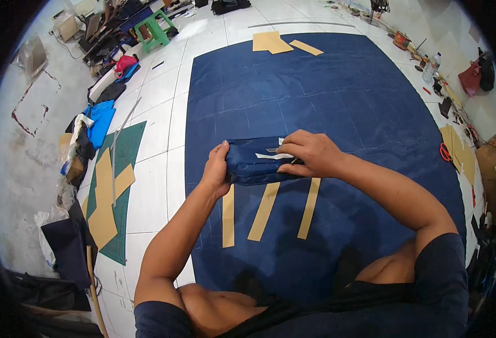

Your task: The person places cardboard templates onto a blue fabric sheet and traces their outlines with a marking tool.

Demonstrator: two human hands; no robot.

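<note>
Head view: left hand (217, 169) clasped around the left end of a folded navy fabric bundle (253, 163), thumb on top, fingers wrapped under. Right hand (310, 153) pressed over the bundle's right end, fingertips pinching a small white slip (274, 155) lying across the top fold. Bundle held just above a large navy cloth sheet (338, 112) spread over the white tiled floor (152, 186), directly above the upper ends of three tan paper strips (266, 211) laid side by side on that sheet. More tan pattern pieces (273, 42) near the sheet's far edge. To the left, a green cutting mat (125, 152) carrying further tan pieces and a long ruler; red-handled scissors (444, 152) well apart at the right.

Judged step: folded piece being gripped and the slip positioned or checked against it, both hands engaged. Next move likely calling for a steady left grip while the right fingertips keep the slip flat and aligned with the fold.
</note>
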